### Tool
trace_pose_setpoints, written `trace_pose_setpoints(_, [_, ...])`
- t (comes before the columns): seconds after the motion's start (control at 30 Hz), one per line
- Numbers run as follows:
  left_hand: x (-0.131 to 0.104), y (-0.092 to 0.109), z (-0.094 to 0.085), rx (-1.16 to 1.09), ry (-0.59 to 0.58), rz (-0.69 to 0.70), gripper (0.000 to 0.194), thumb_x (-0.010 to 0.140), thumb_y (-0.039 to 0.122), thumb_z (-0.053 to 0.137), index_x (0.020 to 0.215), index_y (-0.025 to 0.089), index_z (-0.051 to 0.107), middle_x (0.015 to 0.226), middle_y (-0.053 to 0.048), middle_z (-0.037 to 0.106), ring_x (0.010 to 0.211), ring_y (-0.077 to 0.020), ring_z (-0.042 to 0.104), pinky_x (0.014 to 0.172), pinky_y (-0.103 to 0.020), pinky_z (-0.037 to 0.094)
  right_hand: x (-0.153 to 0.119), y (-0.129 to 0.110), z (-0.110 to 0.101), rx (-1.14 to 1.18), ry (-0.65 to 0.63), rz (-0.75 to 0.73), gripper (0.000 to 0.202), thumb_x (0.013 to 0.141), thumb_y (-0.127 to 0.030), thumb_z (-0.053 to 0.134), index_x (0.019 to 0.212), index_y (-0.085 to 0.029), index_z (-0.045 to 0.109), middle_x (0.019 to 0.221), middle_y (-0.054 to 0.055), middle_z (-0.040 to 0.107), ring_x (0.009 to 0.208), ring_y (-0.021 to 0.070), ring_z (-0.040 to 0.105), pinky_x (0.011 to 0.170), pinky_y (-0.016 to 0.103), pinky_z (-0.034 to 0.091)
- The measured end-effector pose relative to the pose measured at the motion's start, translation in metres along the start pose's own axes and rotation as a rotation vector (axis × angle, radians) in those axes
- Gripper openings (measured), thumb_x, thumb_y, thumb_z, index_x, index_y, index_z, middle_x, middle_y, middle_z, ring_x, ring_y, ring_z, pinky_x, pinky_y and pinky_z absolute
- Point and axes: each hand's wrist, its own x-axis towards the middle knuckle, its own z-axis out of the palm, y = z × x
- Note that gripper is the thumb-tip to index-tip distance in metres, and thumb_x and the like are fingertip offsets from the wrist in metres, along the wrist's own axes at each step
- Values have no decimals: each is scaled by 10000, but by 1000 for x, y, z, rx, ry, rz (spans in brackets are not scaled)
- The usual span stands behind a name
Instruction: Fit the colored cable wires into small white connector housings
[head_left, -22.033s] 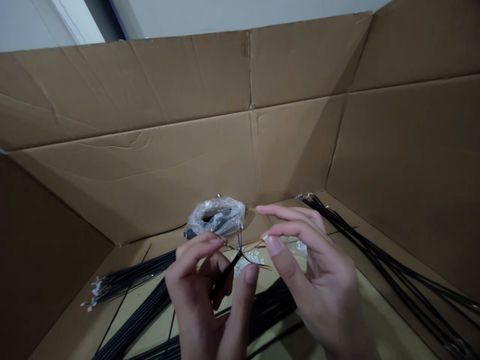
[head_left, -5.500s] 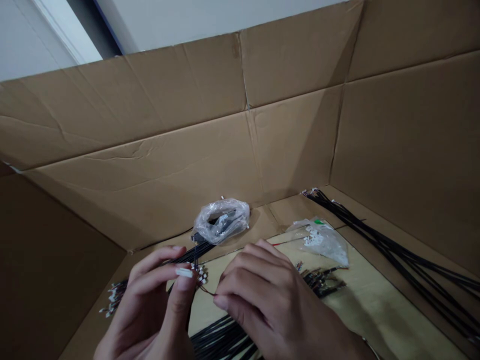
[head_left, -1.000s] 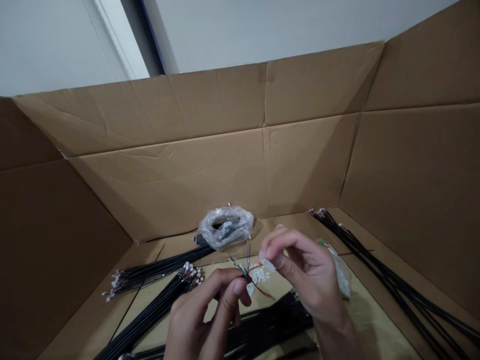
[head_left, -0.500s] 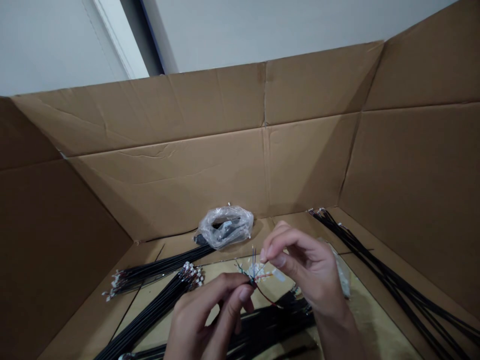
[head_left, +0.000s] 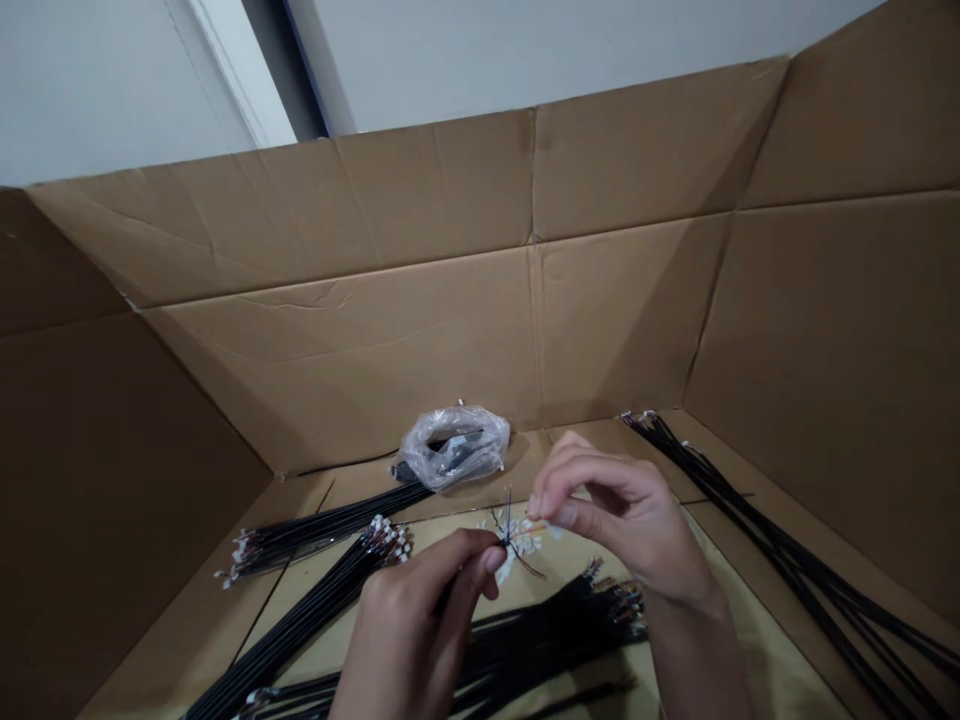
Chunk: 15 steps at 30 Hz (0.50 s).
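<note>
Between the fingertips of my left hand (head_left: 457, 575) is the end of a black cable, its thin coloured wires (head_left: 508, 535) fanned out. My right hand (head_left: 607, 510) pinches what looks like an orange wire from that fan and holds it out to the right. Other wires of the fan point up and down-right, free of my fingers. Small white connectors (head_left: 525, 545) lie on the surface behind the fan. Below my hands rests a thick bundle of black cables (head_left: 555, 630) with bare coloured wire ends at its right.
Two bundles of black cables (head_left: 300, 610) with white connectors lie at left. A clear plastic bag (head_left: 454, 450) sits by the back cardboard wall (head_left: 375, 340). Long black cables (head_left: 757, 535) run along the right side. Cardboard walls stand on three sides.
My right hand has shifted from a thin upright wire to an orange one lower in the fan. The cable end stays in my left hand. The view has moved slightly.
</note>
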Motion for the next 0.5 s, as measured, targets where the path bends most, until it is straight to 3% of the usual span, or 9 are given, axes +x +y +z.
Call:
trace_pose_setpoints(0.1, [2, -1, 1, 27, 14, -6, 339, 1018, 317, 490, 730, 226, 642, 582, 66, 639, 429, -64, 552, 453, -120, 430, 0, -1, -1, -37, -2, 48, 133, 901, -183, 754, 845, -297, 790, 810, -15, 754, 789, 181, 609, 719, 326, 451])
trace_pose_setpoints(0.27, [4, 0, -1, 42, 12, 13, 349, 1016, 303, 478, 715, 224, 637, 578, 64, 647, 423, -60, 550, 436, -121, 419, 3, -4, 6, -186, 132, 215, 77, 928, -257, 682, 886, -274, 744, 894, -6, 733, 858, 196, 634, 758, 341, 461])
trace_pose_setpoints(0.5, [4, 3, -2, 65, 19, 19, 346, 1011, 279, 468, 712, 221, 631, 568, 60, 639, 422, -62, 546, 437, -132, 412, 2, -15, 14, -324, 77, 302, 158, 941, -248, 606, 800, -231, 676, 872, 2, 702, 849, 194, 621, 769, 338, 443])
